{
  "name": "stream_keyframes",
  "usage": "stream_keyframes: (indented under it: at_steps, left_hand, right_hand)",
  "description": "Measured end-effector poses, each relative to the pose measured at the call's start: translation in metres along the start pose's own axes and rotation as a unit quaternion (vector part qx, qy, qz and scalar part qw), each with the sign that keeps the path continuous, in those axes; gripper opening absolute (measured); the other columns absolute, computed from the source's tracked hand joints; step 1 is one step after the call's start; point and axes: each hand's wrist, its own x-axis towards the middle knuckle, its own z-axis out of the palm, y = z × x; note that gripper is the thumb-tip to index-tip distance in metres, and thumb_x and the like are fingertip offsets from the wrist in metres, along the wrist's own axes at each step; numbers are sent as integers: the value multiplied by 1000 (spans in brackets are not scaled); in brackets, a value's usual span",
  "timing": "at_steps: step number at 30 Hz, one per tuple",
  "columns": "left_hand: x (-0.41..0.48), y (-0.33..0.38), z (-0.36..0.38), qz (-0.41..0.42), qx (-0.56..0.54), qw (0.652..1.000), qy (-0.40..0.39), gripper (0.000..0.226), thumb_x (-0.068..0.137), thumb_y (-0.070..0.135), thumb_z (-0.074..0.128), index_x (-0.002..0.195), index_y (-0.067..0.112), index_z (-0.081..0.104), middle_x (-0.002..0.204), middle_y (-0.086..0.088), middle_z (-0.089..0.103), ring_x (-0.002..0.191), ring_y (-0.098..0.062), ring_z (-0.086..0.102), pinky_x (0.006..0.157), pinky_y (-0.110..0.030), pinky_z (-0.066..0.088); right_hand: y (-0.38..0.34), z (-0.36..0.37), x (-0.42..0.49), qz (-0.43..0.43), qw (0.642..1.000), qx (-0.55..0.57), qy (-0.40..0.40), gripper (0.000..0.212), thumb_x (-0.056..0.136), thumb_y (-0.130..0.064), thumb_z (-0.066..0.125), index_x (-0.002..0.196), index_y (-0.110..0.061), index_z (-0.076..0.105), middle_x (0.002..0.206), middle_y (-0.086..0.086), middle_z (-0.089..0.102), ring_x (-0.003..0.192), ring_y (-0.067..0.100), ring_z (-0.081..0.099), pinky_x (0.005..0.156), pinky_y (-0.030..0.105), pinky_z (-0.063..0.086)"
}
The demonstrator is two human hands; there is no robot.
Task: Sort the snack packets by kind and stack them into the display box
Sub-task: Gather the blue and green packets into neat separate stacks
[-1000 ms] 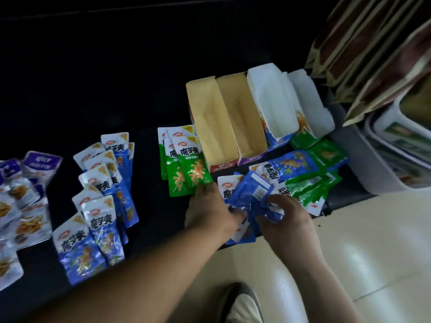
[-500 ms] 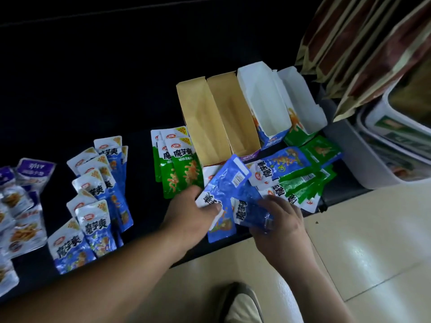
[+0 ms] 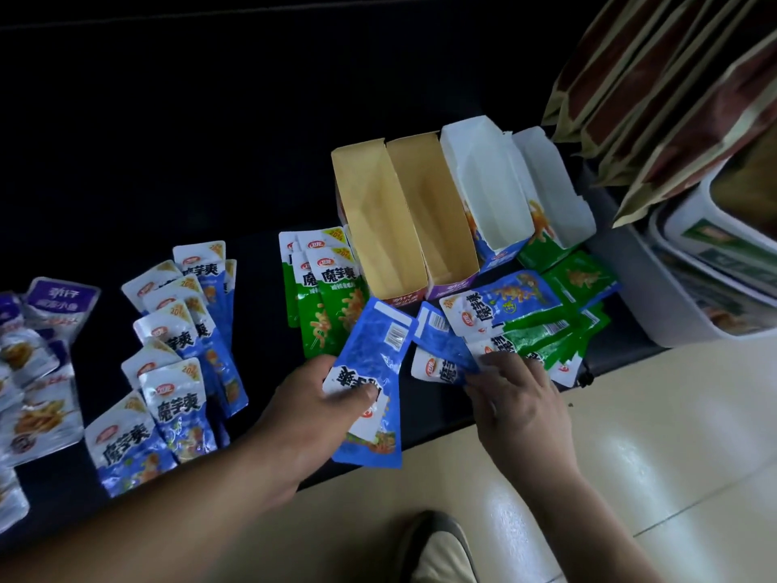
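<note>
My left hand (image 3: 313, 408) pinches a blue snack packet (image 3: 370, 372) between thumb and fingers, lifted over the dark table's front edge. My right hand (image 3: 515, 397) rests its fingers on a mixed heap of blue and green packets (image 3: 525, 326) just right of it; its grip is unclear. Sorted groups lie further left: green packets (image 3: 326, 296), blue packets (image 3: 185, 355), and purple packets (image 3: 38, 359). Behind the heap stand several open display boxes: two brown-lined (image 3: 370, 229), a white-lined blue one (image 3: 487, 195) and a white-lined green one (image 3: 555, 195).
The dark table (image 3: 260, 162) ends at a front edge over a pale tiled floor (image 3: 630, 456). A white bin (image 3: 689, 313) holding printed boxes stands at the right. Large brown bags (image 3: 656, 86) hang above it. My shoe (image 3: 437, 549) shows below.
My left hand has pulled one blue packet out of the heap and moved it left. My right hand stays on the heap, pressing down on the remaining packets.
</note>
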Motion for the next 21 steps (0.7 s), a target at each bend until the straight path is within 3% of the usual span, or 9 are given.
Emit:
stream_keyframes:
  at_steps: [4,6,7,9,11,14,16,18,21]
  left_hand:
    - [4,2,0,6,-20,1000,12,5,98,27,69,103,28,70,90,10,80,76,-4,75,64,-19,59]
    - [4,3,-1,5,-37,999,1,6,101,26,65,105,29,69,92,10,80,80,-5,76,74,-24,61]
    - [2,4,-2,8,-46,999,-8,8,101,24,65,107,29,69,93,10,80,83,-7,76,79,-28,61]
    - [-1,5,-3,19,-60,997,-35,15,98,17,69,109,28,69,95,6,80,88,-12,77,86,-35,62]
    - [-5,7,-3,28,-76,995,-62,28,91,6,75,112,25,69,97,3,81,90,-16,78,84,-35,63]
    - [-10,11,-2,24,-94,990,-101,39,87,1,77,115,27,72,102,2,81,94,-17,78,84,-32,63]
    - [-10,12,-3,5,-108,988,-108,24,94,9,72,113,24,75,103,0,81,96,-20,78,87,-37,63]
    - [-5,10,-7,-8,-106,990,-89,14,101,14,65,108,19,76,101,-1,81,95,-22,78,88,-42,63]
    - [1,8,-21,33,-38,998,-39,11,100,16,68,98,20,78,94,6,81,89,-12,78,76,-22,61]
  right_hand:
    - [-14,-5,8,-24,999,13,20,5,91,-18,70,91,-13,72,107,4,65,93,32,59,76,46,51]
    - [-34,-18,14,20,991,136,-1,9,92,-21,73,99,-16,72,104,-3,67,94,22,65,77,39,53]
    - [-46,-25,17,90,967,237,-26,15,92,-25,74,106,-19,72,101,-8,70,93,13,68,77,34,54]
    - [-72,-35,23,242,859,437,-111,31,90,-31,77,119,-23,70,98,-8,77,93,9,74,82,36,59]
    - [-86,-36,27,292,761,559,-156,28,90,-23,78,117,-17,73,98,6,80,95,30,76,87,52,61]
    - [-94,-35,29,329,684,634,-147,20,92,-8,73,112,-9,74,102,20,78,94,45,74,84,59,61]
    - [-94,-34,28,344,675,638,-137,22,92,-4,71,114,-7,72,103,22,77,93,46,74,81,60,61]
    - [-90,-35,27,351,692,620,-117,22,92,-2,71,112,-8,72,102,22,77,88,42,75,73,55,60]
    - [-79,-37,26,366,717,587,-85,18,92,-4,72,108,-12,74,97,20,77,88,45,75,73,63,59]
